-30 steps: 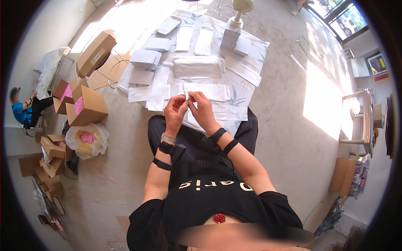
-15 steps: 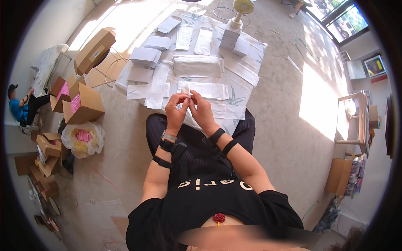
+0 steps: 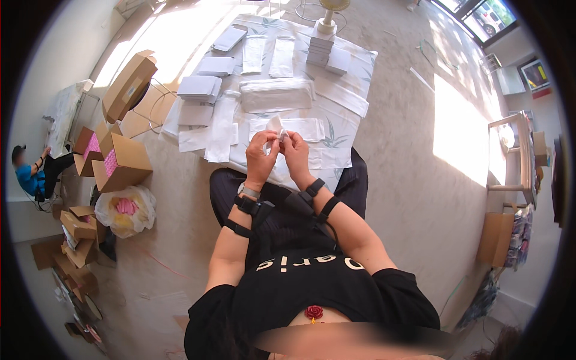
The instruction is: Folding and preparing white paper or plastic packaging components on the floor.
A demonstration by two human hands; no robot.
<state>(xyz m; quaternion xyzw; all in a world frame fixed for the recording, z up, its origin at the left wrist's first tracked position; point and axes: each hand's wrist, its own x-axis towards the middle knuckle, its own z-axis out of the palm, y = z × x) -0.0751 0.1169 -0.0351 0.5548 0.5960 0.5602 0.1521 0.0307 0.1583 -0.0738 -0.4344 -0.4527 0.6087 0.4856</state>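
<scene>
In front of me, over the near edge of the table, my left hand (image 3: 261, 157) and my right hand (image 3: 296, 155) meet with fingertips pinched. Between them is a small, thin white piece (image 3: 275, 123), like folded paper or film; its kind is too small to tell. My left fingers grip its left side and my right fingertips pinch its right. Just beyond lies a flat white packet (image 3: 311, 128) on the table (image 3: 343, 141). A thick stack of long white packets (image 3: 276, 96) sits farther back.
White card stacks (image 3: 198, 89) line the table's left side. At the back, a small fan (image 3: 327, 25) stands on stacked boxes (image 3: 318, 51). On the floor at left are open cartons (image 3: 132, 161) and a plastic bag (image 3: 135, 222) of pink items. Another person (image 3: 30, 177) sits far left.
My hands have drawn slightly apart and moved a little right. The white piece is spread wider between the fingers. The whole view has shifted slightly.
</scene>
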